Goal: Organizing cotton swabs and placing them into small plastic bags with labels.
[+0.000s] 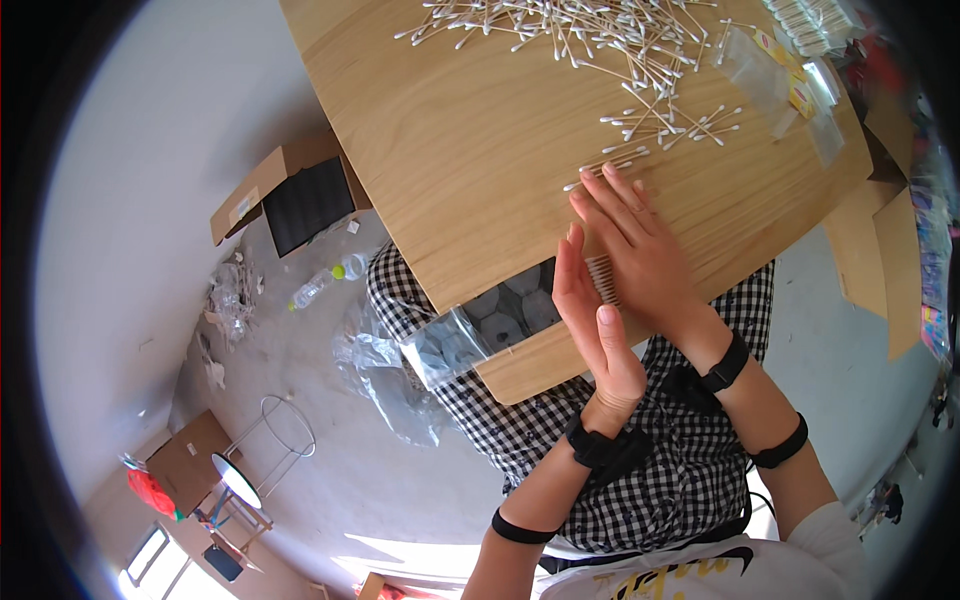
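Note:
Near the front of the wooden table, my left hand (597,340) and my right hand (645,265) face each other with fingers stretched out. Between the palms is a ridged row of thin sticks (601,280), which looks like a bundle of cotton swabs, pressed from both sides. Its ends are mostly covered by the hands. A few loose cotton swabs (625,158) lie just beyond my right fingertips. Farther back spreads a large loose pile of white-tipped cotton swabs (590,28).
The wooden table (450,160) has a drawer-like opening with round grey items and a clear plastic box (445,348) at its front left. Plastic bags with yellow labels (790,85) and packed swabs (815,22) lie at the far right. Cardboard boxes (290,165) flank the table.

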### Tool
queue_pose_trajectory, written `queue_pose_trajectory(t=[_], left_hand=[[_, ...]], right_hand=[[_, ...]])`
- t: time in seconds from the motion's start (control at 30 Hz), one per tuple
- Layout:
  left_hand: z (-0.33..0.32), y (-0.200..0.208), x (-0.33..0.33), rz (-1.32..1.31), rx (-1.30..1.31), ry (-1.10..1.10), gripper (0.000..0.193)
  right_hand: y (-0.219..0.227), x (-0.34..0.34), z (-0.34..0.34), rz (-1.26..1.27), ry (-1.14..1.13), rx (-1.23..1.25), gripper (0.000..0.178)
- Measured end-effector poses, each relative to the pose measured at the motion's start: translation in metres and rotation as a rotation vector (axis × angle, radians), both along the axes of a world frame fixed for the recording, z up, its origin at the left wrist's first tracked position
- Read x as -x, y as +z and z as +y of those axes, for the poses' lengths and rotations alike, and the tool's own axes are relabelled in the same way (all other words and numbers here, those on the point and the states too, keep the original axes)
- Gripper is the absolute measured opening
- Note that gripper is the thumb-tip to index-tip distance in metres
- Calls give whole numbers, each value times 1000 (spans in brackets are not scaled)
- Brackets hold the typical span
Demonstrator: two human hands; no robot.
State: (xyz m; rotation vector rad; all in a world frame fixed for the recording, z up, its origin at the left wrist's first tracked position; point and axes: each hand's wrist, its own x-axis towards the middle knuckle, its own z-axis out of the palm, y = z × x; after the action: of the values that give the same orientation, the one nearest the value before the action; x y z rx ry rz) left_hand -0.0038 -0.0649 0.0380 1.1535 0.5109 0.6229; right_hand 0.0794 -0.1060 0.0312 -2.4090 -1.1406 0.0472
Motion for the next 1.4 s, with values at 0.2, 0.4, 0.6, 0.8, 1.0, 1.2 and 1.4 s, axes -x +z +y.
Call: queue_pose_trajectory(t=[0.2, 0.4, 0.6, 0.8, 1.0, 1.2, 1.4], left_hand=[[2, -2, 1, -38, 95, 48, 74], [63, 20, 38, 48, -106, 149, 55], [148, 28, 103, 571, -900, -166, 65], [165, 19, 106, 599, -1031, -291, 73], [174, 20, 99, 546, -1129, -313, 67], [176, 20, 94, 479, -1118, -332, 59], [178, 19, 83, 447, -1095, -411, 55]], right_hand=[[-3, 1, 4, -110, -9, 53, 55], [-7, -1, 3, -81, 22, 55, 55], [-3, 9, 37, -99, 115, 36, 56], [-9, 8, 51, -243, 169, 95, 56], [-9, 19, 71, -157, 217, 46, 56], [-5, 29, 83, -124, 249, 44, 54], [-5, 30, 87, -121, 280, 44, 56]])
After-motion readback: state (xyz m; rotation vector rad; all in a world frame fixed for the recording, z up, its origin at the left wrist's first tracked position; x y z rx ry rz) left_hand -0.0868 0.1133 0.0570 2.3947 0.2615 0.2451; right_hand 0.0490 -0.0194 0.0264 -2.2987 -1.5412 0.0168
